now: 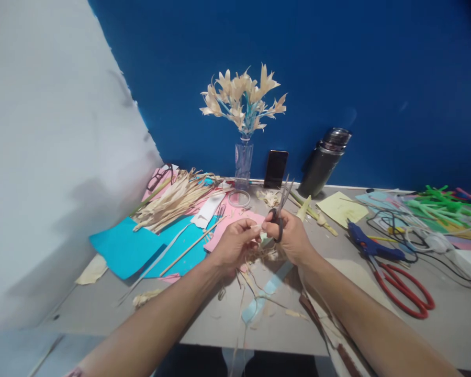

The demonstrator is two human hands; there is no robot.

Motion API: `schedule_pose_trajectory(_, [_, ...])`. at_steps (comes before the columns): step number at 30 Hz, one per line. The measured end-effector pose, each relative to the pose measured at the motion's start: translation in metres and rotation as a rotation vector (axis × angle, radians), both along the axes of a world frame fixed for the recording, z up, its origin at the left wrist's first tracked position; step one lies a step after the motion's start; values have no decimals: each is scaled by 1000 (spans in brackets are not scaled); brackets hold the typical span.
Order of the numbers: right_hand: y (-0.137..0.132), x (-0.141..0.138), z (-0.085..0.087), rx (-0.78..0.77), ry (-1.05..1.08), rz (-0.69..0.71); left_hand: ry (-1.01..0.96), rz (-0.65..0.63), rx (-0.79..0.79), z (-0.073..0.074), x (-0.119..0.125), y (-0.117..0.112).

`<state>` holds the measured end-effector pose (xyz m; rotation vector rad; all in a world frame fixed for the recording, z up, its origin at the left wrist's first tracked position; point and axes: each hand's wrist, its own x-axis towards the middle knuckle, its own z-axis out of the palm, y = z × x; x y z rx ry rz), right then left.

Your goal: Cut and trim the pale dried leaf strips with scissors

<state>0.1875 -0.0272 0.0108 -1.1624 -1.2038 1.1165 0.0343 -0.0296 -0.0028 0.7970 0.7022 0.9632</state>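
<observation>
Over the middle of the table, my left hand [239, 240] is closed in a pinch on a small pale piece, probably husk, too small to make out fully. My right hand [292, 235] holds a pair of black-handled scissors [278, 222], its blades pointing up and away from me. The fingertips of both hands come close together at the pale piece. Beneath them lie thin dry fibres [253, 280] and a light blue paper strip [272, 285]. A bundle of dried husk strips [176, 199] rests to the left on coloured paper.
Husk flowers [245, 99] stand in a clear bottle [243, 165] at the back wall, beside a phone [276, 168] and a leaning dark flask [324, 162]. Blue paper [129, 248] and a thin stick [192, 246] lie left. Right are a blue glue gun [371, 243], red-handled scissors [404, 290] and cables.
</observation>
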Motion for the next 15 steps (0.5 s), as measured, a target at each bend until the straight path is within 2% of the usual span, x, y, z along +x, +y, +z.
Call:
schedule_pose_trajectory(7, [1, -1, -2, -81, 140, 19, -22, -72, -13, 3, -2, 0])
schedule_pose_trajectory(11, [1, -2, 0, -118, 224, 109, -71, -180, 27, 0, -7, 1])
schedule_pose_trajectory(15, [0, -3, 1, -108, 268, 152, -116, -211, 38, -2, -10, 2])
